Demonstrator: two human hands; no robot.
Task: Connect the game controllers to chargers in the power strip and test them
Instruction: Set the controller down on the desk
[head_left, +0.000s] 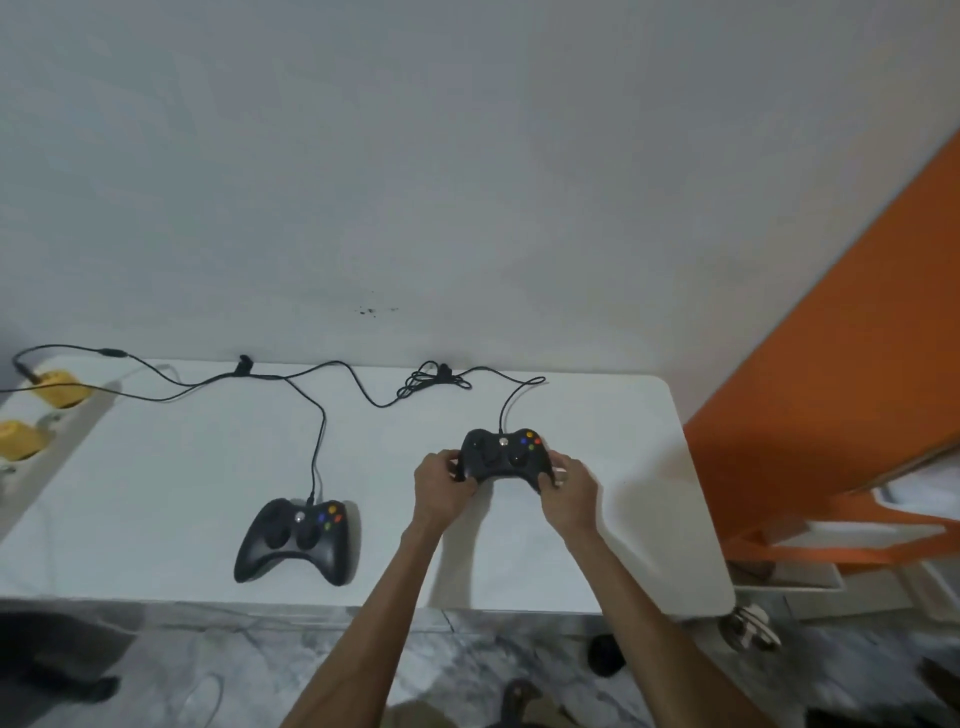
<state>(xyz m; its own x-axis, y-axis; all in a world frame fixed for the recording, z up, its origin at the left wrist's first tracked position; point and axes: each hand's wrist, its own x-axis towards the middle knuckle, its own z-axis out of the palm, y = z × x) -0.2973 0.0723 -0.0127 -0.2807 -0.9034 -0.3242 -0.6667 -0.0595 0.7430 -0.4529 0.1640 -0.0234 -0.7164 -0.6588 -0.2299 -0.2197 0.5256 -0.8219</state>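
Two black wired game controllers are on the white table (156, 467). The right controller (503, 453) is held by both hands: my left hand (441, 480) grips its left handle and my right hand (569, 486) grips its right handle. The left controller (295, 540) lies flat near the table's front edge, untouched. Black cables (322, 415) run from both controllers along the back of the table toward two yellow chargers (60, 387) plugged into a white power strip (78, 421) at the far left.
A white wall rises behind the table. An orange panel (831, 389) and orange straps over white boxes stand at the right. A coiled bit of cable (434, 382) lies at the back edge. Marbled floor shows below the table front.
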